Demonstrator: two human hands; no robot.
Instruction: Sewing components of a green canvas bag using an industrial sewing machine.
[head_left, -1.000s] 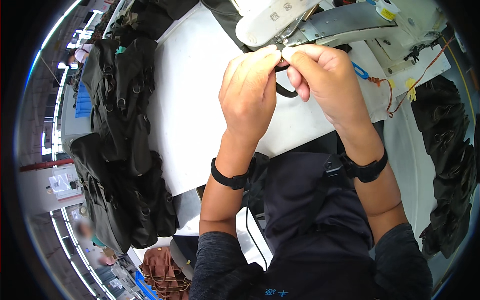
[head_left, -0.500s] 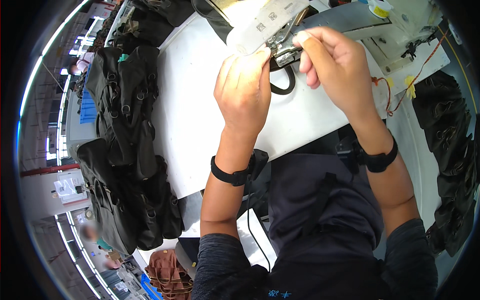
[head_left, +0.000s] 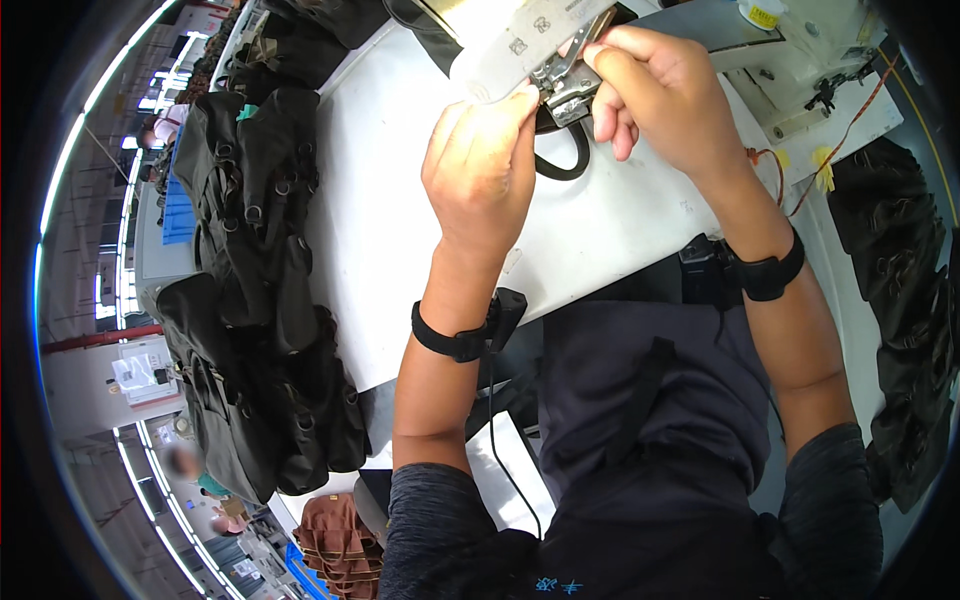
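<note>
My left hand (head_left: 481, 160) is closed in a pinch at the front of the sewing machine's white head (head_left: 505, 65), on a dark strap piece (head_left: 565, 165) whose loop lies on the white worktop (head_left: 610, 230). My right hand (head_left: 668, 105) has its thumb and index finger pinched at the top of the metal needle-and-foot assembly (head_left: 568, 100), the other fingers curled below. What those fingertips hold is too small to make out. The strap's far end is hidden by the metal parts and my left fingers.
Dark bags with metal rings (head_left: 235, 200) are piled along the left, more dark bags (head_left: 890, 250) at the right. Brown bags (head_left: 335, 540) are at the lower left. An orange cord (head_left: 780, 170) hangs beside the machine. Blurred co-workers (head_left: 205, 470) appear at the far left.
My right hand has moved up and away from my left hand to the metal parts, uncovering more of the strap loop. My left hand has shifted slightly left.
</note>
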